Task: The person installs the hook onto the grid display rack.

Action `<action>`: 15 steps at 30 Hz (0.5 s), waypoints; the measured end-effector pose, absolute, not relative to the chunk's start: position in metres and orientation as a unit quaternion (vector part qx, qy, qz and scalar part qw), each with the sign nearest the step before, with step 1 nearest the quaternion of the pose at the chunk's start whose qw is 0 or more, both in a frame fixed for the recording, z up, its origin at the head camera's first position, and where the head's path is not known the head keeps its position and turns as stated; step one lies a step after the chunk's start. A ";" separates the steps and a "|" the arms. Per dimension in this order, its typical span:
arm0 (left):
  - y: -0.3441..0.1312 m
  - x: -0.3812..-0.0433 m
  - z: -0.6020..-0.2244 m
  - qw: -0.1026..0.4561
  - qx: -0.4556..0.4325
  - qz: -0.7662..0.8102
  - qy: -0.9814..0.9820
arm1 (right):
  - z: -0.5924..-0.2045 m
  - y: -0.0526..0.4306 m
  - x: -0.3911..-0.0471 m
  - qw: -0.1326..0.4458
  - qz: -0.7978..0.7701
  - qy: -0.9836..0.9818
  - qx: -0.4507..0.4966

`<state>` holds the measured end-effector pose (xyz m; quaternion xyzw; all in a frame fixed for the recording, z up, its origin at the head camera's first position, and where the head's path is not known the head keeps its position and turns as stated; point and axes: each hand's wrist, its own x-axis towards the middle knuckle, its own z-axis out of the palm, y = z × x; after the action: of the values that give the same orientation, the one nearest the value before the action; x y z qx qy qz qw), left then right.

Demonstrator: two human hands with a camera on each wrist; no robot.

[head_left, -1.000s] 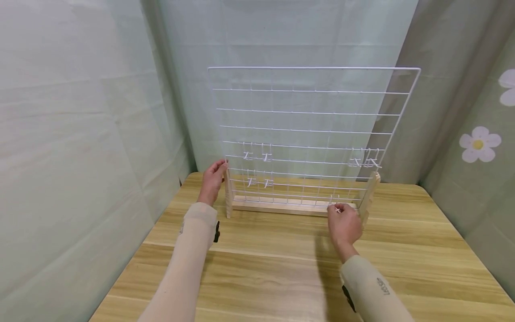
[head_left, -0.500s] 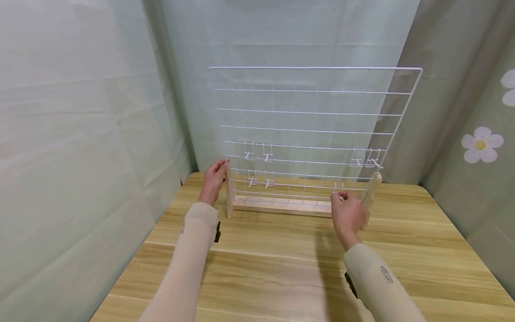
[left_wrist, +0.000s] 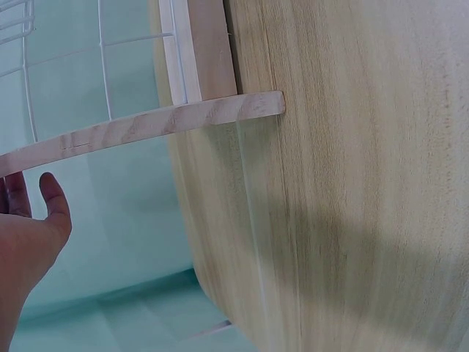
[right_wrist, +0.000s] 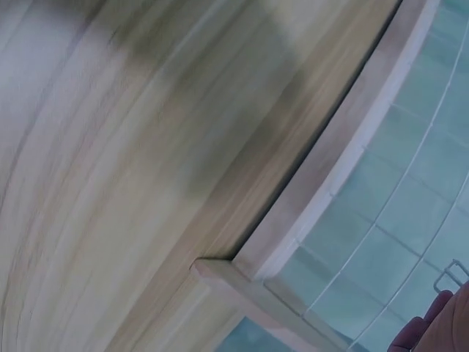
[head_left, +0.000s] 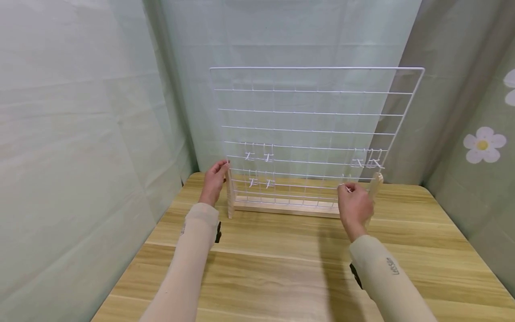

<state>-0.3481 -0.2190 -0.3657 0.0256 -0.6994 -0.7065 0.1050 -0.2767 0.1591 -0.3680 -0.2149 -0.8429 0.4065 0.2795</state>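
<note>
A white wire grid rack [head_left: 307, 130] stands upright in a light wooden base [head_left: 287, 206]. In the head view my left hand [head_left: 214, 181] touches the left wooden post [head_left: 230, 192] near its top. The left wrist view shows the fingers of that hand [left_wrist: 29, 235] against the post's outer side, the thumb slightly apart from it. At the lower right of the grid, my right hand [head_left: 356, 206] pinches a white wire hook [head_left: 348, 189]. Its loop [right_wrist: 453, 274] shows past the fingers in the right wrist view. Whether it is seated on a grid wire I cannot tell.
Several white hooks hang on the grid, including an upper left hook [head_left: 248, 156], a lower left hook [head_left: 253, 181] and a right hook [head_left: 357, 163]. The rack stands on a wood-grain table [head_left: 273, 268]. Pale curtains [head_left: 100, 134] enclose it.
My right hand has risen along the grid and moved slightly right, with the hook still pinched. The left hand has stayed at the left post.
</note>
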 end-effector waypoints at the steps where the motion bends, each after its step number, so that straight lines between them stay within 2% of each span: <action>1: -0.219 -0.348 -0.366 0.107 0.025 -0.707 -0.699 | -0.367 0.161 -0.277 0.278 0.405 -0.844 -0.217; 15: -0.220 -0.349 -0.368 0.105 0.023 -0.703 -0.703 | -0.365 0.177 -0.281 0.270 0.390 -0.847 -0.239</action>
<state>-0.3486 -0.2201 -0.3678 0.0230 -0.7030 -0.7030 0.1051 -0.2813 0.1770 -0.3655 -0.2391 -0.8473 0.3898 0.2701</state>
